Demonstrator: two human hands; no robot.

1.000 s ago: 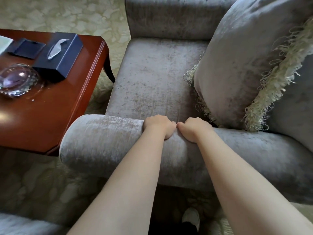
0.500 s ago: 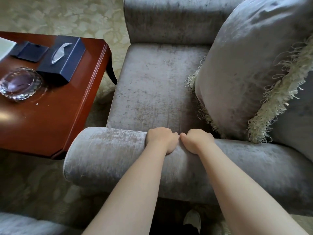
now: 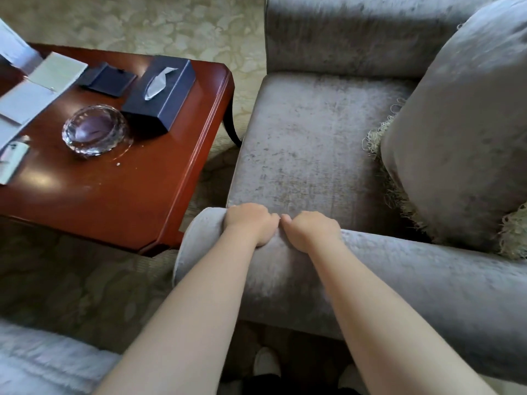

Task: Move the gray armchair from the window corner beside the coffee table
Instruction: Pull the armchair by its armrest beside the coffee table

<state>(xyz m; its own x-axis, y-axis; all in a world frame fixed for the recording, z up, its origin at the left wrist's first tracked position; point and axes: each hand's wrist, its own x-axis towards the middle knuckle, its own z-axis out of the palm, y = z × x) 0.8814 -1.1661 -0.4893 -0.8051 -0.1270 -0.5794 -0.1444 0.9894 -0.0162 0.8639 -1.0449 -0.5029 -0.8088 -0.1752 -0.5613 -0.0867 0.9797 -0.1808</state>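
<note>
gray armchair [image 3: 313,143], reddish-brown coffee table [image 3: 114,195], navy tissue box [image 3: 162,101], beige floral-patterned carpet [image 3: 171,27]

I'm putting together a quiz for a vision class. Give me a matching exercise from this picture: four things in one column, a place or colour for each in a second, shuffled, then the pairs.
Things
1. tissue box
2. glass bowl
3. fringed cushion
4. left hand

Place or colour
A. grips the near armrest of the armchair
B. sits on the armchair seat
C. dark blue
D. clear, on the coffee table

Pairs: 1-C, 2-D, 3-B, 4-A
</note>
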